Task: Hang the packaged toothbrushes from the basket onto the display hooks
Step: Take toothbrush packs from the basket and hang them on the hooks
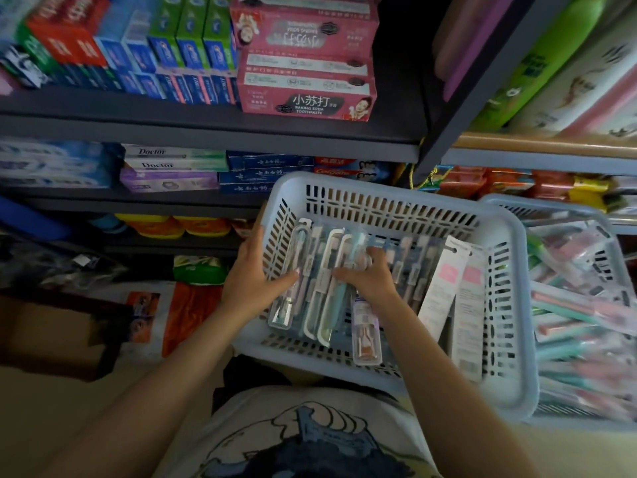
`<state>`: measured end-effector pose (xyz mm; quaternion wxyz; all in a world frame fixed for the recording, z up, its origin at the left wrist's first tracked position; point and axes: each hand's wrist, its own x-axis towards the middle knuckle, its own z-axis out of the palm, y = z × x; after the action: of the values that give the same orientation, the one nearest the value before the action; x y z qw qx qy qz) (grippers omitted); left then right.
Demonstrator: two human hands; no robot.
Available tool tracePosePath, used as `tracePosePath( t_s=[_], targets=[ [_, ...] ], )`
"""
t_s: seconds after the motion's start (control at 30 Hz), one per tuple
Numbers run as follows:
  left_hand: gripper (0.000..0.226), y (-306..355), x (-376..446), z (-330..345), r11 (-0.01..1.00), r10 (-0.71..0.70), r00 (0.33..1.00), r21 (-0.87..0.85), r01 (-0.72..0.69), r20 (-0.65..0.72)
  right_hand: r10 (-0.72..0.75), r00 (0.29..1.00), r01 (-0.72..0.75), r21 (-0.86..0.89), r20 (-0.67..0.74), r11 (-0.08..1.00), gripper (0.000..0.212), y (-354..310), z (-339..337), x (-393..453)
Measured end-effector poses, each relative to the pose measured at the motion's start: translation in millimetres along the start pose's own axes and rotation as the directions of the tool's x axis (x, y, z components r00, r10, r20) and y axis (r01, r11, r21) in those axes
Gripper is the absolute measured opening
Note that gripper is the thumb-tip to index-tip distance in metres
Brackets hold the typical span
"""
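both bare hands reach into the pale blue slotted plastic basket (406,201), left hand (253,281) gripping its left wall, right hand (365,276) fingers curled onto clear-packaged toothbrushes (327,291) lying lengthwise near-to-far beneath it

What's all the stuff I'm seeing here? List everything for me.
Basket: one, pale blue, centre, tilted.
Packaged toothbrushes: several, mostly teal and white, inside that basket.
Second basket: one, pale blue, right, full of pink and teal packs.
Pink toothpaste boxes: a stack, upper shelf.
Blue and green boxes: many, upper shelf, left.
Shelving: dark grey, across the back.
Left hand: gripping the basket's left wall.
Right hand: fingers on the packs inside.
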<state>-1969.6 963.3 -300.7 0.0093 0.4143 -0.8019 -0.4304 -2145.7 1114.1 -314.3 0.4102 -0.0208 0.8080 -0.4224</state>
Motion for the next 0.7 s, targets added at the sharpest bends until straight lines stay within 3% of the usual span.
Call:
tracePosePath(
  t_s=[0.23, 0.3, 0.37, 0.4, 0.47, 0.57, 0.63, 0.7],
  targets=[
    [0.100, -0.5, 2.5, -1.0, 1.000, 0.005, 1.000, -0.026, -0.005, 0.003, -0.018, 1.000, 0.017, 0.127, 0.008, 0.992, 0.092, 0.8, 5.0, -6.8],
    [0.083, 6.3, -2.8, 2.2, 0.985, 0.153, 0.979, 0.099, -0.141, -0.131, -0.046, 0.999, 0.042, 0.163, 0.021, 0.986, 0.092, -2.3, 4.2, -10.2],
    [0.067, 22.3, -10.0, 4.3, 0.950, 0.309, 0.928, 0.119, -0.290, -0.208, -0.093, 0.995, 0.083, 0.199, 0.040, 0.976, 0.093, -11.0, 1.3, -16.8],
    [0.063, 31.3, -12.9, 6.4, 0.953, 0.303, 0.939, 0.030, -0.303, -0.161, -0.125, 0.990, 0.108, 0.226, 0.063, 0.968, 0.095, -15.8, -1.3, -20.5],
    [0.073, 53.0, -15.6, 11.0, 0.956, 0.129, 0.983, -0.279, -0.088, 0.131, -0.185, 0.975, 0.143, 0.293, 0.121, 0.945, 0.099, -24.9, -7.0, -26.5],
    [0.102, 70.4, -14.4, 17.4, 0.806, 0.006, 0.883, -0.525, 0.274, 0.469, -0.260, 0.947, 0.167, 0.405, 0.186, 0.899, 0.075, -37.5, -10.2, -35.8],
    [0.086, 70.9, -15.3, 21.5, 0.742, 0.029, 0.835, -0.572, 0.350, 0.549, -0.270, 0.945, 0.174, 0.415, 0.185, 0.893, 0.063, -44.2, -9.2, -41.2],
    [0.050, 71.8, -18.8, 24.3, 0.729, 0.070, 0.829, -0.595, 0.337, 0.555, -0.281, 0.941, 0.198, 0.365, 0.189, 0.910, 0.058, -48.2, -8.9, -45.3]
  ],
)
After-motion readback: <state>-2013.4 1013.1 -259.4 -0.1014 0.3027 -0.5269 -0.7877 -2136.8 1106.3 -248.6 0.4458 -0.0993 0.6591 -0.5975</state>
